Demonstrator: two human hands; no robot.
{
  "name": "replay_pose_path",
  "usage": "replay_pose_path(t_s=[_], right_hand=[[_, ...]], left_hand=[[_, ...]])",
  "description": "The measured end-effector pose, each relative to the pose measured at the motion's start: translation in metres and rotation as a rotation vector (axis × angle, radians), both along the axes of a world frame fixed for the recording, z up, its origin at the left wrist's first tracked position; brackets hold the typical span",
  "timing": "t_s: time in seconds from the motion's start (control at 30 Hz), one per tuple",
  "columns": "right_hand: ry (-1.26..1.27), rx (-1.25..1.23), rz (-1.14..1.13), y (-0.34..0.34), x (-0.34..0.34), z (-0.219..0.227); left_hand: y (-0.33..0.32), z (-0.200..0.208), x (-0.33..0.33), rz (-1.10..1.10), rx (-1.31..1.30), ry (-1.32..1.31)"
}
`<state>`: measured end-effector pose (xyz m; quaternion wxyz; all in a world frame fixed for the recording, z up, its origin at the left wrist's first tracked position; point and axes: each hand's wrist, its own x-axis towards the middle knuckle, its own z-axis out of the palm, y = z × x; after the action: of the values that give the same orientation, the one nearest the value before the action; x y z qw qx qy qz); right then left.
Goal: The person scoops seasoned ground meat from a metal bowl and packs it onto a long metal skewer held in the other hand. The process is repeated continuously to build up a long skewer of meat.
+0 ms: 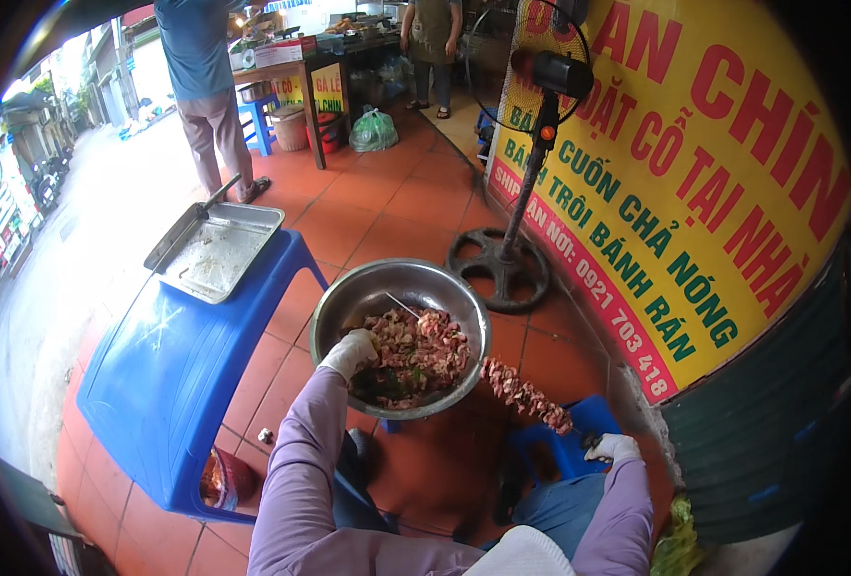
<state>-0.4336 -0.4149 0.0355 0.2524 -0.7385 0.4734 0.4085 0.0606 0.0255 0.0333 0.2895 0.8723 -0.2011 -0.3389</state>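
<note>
A large steel bowl holds a heap of raw, marinated meat pieces with some green bits among them. My left hand, in a white glove, reaches over the bowl's left side. Its fingers are curled at the meat, and what they grip is hidden. My right hand, also gloved, is closed around the dark handle end of a skewer. Meat is packed tightly along this skewer, which points up and left to the bowl's right rim. A thin pale stick leans in the bowl.
At the left, a blue plastic table bears a metal tray with a long-handled tool. A standing fan is beyond the bowl, beside a yellow sign. A blue stool is near my right hand. Two people stand farther back.
</note>
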Motion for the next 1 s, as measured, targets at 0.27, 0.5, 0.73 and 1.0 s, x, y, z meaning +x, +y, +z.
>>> replay_pose_path(t_s=[0.27, 0.5, 0.73, 1.0], right_hand=[[-0.021, 0.043, 0.042, 0.009, 0.017, 0.002], [-0.044, 0.085, -0.018, 0.012, 0.023, 0.01], [-0.136, 0.079, -0.002, 0.002, 0.001, 0.004], [-0.127, 0.147, -0.045, 0.004, 0.017, -0.009]], left_hand=[[0.007, -0.006, 0.022, -0.085, -0.106, -0.055], [0.006, -0.015, 0.026, -0.178, -0.394, -0.816], [-0.019, 0.001, 0.019, 0.106, -0.937, 0.047], [-0.009, -0.018, 0.038, 0.518, -1.264, 0.661]])
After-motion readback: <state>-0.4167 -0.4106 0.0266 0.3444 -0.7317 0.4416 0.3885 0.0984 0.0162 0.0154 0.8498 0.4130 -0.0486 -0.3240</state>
